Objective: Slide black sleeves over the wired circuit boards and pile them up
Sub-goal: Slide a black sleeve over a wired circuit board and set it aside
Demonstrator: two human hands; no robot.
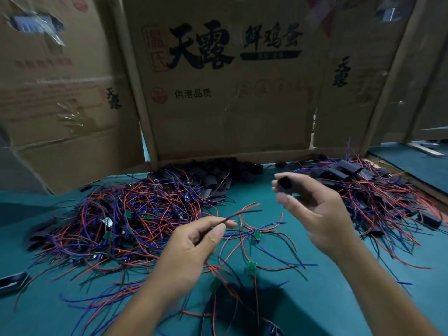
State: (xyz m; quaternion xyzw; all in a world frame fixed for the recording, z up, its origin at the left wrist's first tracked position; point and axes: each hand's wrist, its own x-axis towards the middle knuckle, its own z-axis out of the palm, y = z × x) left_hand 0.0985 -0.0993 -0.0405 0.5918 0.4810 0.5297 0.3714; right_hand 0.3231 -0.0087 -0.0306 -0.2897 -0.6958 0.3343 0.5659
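My left hand [194, 241] pinches the ends of a bundle of thin red and dark wires [244, 209] between thumb and forefinger, above the table. My right hand [312, 209] holds a black sleeve [286, 184] in its fingertips, raised a little to the right of the wire ends and apart from them. A big tangle of wired green circuit boards [116, 219] lies on the left. Loose black sleeves [213, 175] are heaped at the back centre. A pile of sleeved boards with wires [378, 190] lies on the right.
The table has a teal cover [339, 299]. Flattened cardboard boxes [228, 93] stand as a wall along the back. A few loose boards with wires [252, 265] lie between my forearms. A dark flat object [12, 282] sits at the left edge.
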